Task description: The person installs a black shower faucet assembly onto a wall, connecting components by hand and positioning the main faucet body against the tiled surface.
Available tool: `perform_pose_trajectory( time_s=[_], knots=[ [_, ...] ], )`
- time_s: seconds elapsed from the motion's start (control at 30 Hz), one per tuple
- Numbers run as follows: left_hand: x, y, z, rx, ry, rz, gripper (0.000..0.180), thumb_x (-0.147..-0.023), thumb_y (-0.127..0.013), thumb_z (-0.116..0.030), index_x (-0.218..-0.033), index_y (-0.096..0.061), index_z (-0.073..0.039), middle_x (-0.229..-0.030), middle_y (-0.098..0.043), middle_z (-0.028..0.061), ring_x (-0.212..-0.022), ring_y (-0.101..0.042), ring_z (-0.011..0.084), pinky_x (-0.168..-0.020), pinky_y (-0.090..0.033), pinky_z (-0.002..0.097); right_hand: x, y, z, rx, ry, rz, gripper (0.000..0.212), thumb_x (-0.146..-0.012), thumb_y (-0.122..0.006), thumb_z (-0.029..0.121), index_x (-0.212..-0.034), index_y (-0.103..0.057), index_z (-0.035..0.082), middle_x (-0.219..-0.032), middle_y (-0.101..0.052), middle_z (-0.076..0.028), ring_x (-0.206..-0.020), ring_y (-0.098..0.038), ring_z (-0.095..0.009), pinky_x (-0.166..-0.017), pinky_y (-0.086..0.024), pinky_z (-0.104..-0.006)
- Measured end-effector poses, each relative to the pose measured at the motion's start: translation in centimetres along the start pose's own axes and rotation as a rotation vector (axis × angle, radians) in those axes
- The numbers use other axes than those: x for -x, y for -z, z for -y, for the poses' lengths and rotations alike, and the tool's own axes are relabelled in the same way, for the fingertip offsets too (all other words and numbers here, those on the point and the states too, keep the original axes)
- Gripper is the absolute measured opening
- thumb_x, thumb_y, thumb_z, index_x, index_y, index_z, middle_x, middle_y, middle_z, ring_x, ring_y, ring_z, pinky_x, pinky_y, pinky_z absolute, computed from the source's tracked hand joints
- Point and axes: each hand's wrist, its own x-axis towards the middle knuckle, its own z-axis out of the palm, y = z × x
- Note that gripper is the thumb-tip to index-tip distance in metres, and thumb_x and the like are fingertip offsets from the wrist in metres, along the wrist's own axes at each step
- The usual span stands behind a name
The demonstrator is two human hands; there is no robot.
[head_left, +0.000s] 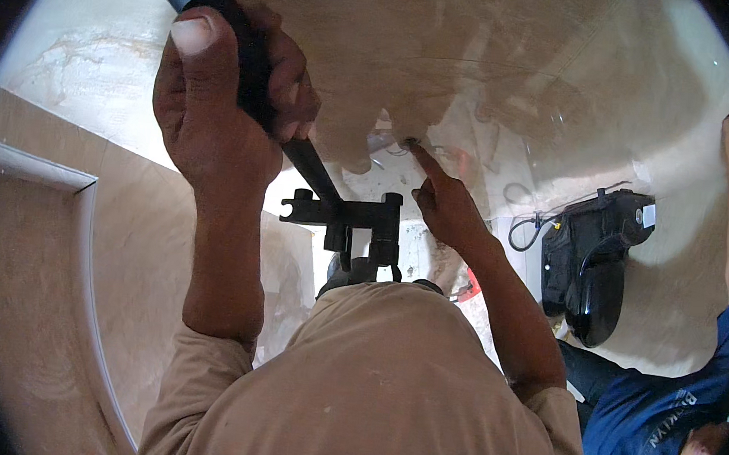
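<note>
A black pole (254, 79) slants from the upper left down to a black bracket (355, 215) above the person's shirt (385, 385). The left hand (222, 124) is wrapped around the pole, thumb laid along it. The right hand (453, 207) has its index finger straight and the others curled (nothing shows in its grasp), the tip at a dark spot (408, 144) on the beige wall (502, 40); contact is unclear. Further right are a black toilet (597, 263) and a co-worker (664, 418), one arm stretched along the wall.
</note>
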Motion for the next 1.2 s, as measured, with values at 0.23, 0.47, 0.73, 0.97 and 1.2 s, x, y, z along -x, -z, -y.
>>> perform_pose_trajectory(
  time_s=[0.23,0.47,0.73,0.97,1.2],
  knots=[
    [-0.3,-0.8,-1.1,0.009,-0.041,0.053,0.063,-0.096,-0.054,-0.067,-0.102,-0.057,-0.005,-0.06,-0.047,0.0044,-0.04,-0.042,0.0152,-0.036,-0.038,0.0302,-2.5,1.1,0.3,-0.009,0.077,0.007,0.056,-0.098,-0.058,0.011,-0.152,-0.044,0.014,-0.11,-0.071,-0.027,-0.098,-0.07,-0.043,-0.089,-0.054,-0.0516],
    [0.1,-3.9,-2.5,-0.068,-0.076,0.03,0.063,-0.096,-0.055,-0.067,-0.097,-0.054,-0.004,-0.059,-0.045,0.0042,-0.041,-0.041,0.015,-0.036,-0.038,0.0297,-6.1,1.3,2.4,0.033,0.282,0.27,0.046,-0.108,-0.042,0.027,-0.153,-0.044,0.016,-0.136,-0.061,-0.025,-0.12,-0.061,-0.041,-0.106,-0.046,-0.049],
    [0.2,-3.2,-1.9,0.014,-0.084,-0.081,0.058,-0.096,-0.056,-0.065,-0.099,-0.055,-0.006,-0.062,-0.049,0.0048,-0.042,-0.042,0.0141,-0.036,-0.035,0.0297,-4.0,0.9,2.1,0.074,0.248,0.113,0.05,-0.11,-0.041,0.035,-0.154,-0.043,0.012,-0.13,-0.064,-0.025,-0.115,-0.065,-0.038,-0.104,-0.048,-0.0453],
    [-0.3,-2.4,-1.0,-0.098,-0.213,-0.014,0.058,-0.095,-0.061,-0.063,-0.095,-0.057,-0.005,-0.059,-0.05,0.0056,-0.04,-0.043,0.0158,-0.038,-0.037,0.0317,1.6,-0.4,-1.4,-0.477,-0.048,-0.111,0.053,-0.106,-0.053,0.038,-0.144,-0.051,0.002,-0.106,-0.067,-0.016,-0.1,-0.064,-0.024,-0.094,-0.052,-0.0383],
    [0.4,-2.0,-1.2,-0.018,-0.226,-0.067,0.055,-0.096,-0.062,-0.057,-0.093,-0.057,-0.003,-0.06,-0.052,0.0074,-0.04,-0.045,0.0171,-0.039,-0.038,0.0334,4.6,-4.6,-1.0,-0.473,0.055,-0.057,0.075,-0.097,-0.07,0.033,-0.155,-0.033,0.002,-0.119,-0.066,-0.015,-0.114,-0.064,-0.024,-0.099,-0.052,-0.0391]
  ],
)
